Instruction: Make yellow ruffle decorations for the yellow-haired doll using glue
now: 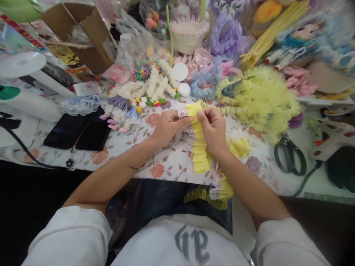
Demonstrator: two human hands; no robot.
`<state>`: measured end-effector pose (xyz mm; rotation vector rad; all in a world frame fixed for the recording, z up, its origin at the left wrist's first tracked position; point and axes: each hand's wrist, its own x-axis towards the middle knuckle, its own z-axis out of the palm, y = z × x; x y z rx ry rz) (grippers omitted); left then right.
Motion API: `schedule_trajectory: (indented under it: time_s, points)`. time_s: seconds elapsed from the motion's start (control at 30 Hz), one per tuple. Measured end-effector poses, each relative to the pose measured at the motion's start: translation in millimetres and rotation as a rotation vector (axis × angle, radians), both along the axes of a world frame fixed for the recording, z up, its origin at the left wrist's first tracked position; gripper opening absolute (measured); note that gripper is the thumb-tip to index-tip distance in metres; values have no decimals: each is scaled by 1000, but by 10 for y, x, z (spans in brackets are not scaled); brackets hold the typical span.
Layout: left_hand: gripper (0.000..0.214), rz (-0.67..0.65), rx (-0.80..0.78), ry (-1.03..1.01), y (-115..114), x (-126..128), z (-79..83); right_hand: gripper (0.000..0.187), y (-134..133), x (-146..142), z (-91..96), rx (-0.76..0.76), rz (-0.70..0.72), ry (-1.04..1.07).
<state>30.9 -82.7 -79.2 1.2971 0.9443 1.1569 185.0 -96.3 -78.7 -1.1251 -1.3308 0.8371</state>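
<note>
Left hand (167, 127) and right hand (214, 130), both in pinch grip on yellow ruffled ribbon (200, 157) over floral surface (130, 142).

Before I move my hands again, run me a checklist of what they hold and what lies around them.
1. Left hand on the yellow ruffled strip: ok, fingers grip near its upper end.
2. Right hand on the same strip: ok, thumb and fingers pinch it opposite the left.
3. All yellow trim up on the table: not ok, a length hangs past the front edge over the lap.
4. Scissors apart from the hands: ok, they lie off to the right.
5. Glue gun hot or cold: cannot tell.
</note>
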Motion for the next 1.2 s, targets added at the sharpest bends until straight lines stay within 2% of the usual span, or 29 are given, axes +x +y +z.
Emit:
schedule_trajectory:
  time_s: [0.13,0.3,0.47,0.63,0.87,1.07,1.2]
  points:
    - [27,-87,-92,-26,28,-24,-19,21,-19,-11,23,48,15,-13]
    - [27,-51,-24,-73,28,4,-1,19,-42,-38,38,104,16,-68]
    - [35,-20,41,-6,4,6,58,18,-36,-30,10,62,41,-40]
    - [34,39,100,81,-17,-14,46,21,-35,-33,-9,-4,65,-17]
    - [38,81,80,121,-7,-29,46,20,-26,-17,6,-14,11,45]
    - [40,81,108,127,-16,-50,28,20,-8,4,-6,-68,28,55]
    - [32,5,60,64,-7,-52,33,22,9,22,-20,-70,16,83]
